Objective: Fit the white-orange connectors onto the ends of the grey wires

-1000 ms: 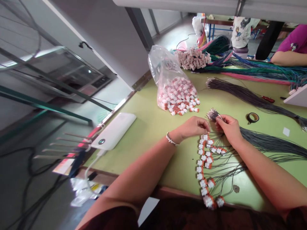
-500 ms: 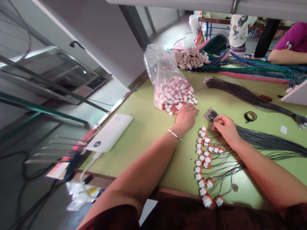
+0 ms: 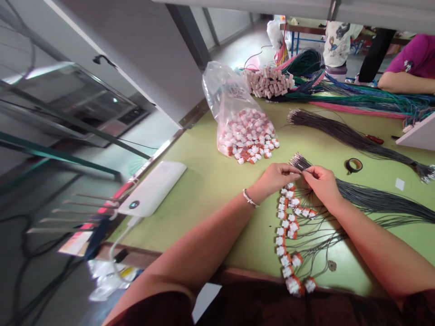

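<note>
Two hands sat nearly fingertip to fingertip over the green table [image 3: 204,190]: left hand [image 3: 284,173] closed to a narrow pinch, right hand [image 3: 320,182] likewise, beside the tips of a dark wire bundle [image 3: 380,199]; whatever lay between the fingers was too small to tell. White-and-orange connectors [image 3: 284,261] lay in a ragged column just below the hands, a few more off to its right, thin wires running toward the right forearm. Likely snag: that forearm crossed over the wires, so catching one could drag the column out of line. Lowest connectors sat close to the table's front edge; a tug could probably tip them off. Wires, all one dark shade, seemed easy to mix up too. Connectors looked small and blocky, white bodies, orange on one side. More were heaped in and beside the clear bag [image 3: 234,102], farther back.
</note>
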`<state>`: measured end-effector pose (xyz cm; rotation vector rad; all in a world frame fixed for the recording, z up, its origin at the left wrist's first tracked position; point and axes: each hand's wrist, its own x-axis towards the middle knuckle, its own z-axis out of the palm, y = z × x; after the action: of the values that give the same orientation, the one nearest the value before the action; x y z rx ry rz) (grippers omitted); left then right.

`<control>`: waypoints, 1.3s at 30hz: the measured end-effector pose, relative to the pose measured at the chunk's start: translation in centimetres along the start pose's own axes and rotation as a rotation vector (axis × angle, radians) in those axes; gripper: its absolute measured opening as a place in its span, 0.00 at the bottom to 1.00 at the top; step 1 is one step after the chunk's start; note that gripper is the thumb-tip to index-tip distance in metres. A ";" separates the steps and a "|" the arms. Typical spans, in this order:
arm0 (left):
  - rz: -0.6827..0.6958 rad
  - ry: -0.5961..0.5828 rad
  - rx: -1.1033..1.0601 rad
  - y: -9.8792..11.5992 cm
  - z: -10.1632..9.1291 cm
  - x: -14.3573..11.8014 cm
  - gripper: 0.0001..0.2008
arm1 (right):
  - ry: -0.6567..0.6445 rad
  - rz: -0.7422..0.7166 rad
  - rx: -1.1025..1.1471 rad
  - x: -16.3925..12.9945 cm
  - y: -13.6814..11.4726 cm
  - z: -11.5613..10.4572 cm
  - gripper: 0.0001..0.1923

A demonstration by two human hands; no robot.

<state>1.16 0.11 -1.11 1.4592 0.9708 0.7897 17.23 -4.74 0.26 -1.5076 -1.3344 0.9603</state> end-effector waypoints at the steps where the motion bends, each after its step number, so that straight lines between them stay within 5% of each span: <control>1: 0.007 0.007 0.006 0.0 0.1 0.0 0.08 | 0.001 -0.013 -0.026 0.0 0.0 0.1 0.11; 9: 0.090 0.147 0.071 -0.4 0.5 -0.2 0.05 | -0.106 0.122 0.045 0.4 -0.2 -0.1 0.10; 13: 0.062 0.179 0.023 -0.7 0.5 -0.3 0.06 | -0.071 0.050 -0.041 0.7 0.4 -0.3 0.07; 24: -0.149 -0.021 -0.614 0.2 -0.8 -0.7 0.18 | 0.040 -0.007 0.000 0.2 -0.3 -0.2 0.07; 39: -0.180 -0.062 -0.646 -0.1 -0.7 -0.7 0.15 | 0.039 -0.071 -0.021 0.2 0.2 0.1 0.05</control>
<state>0.24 -0.24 -1.07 0.8205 0.6952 0.8200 17.22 -4.51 0.04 -1.4777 -1.3645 0.8704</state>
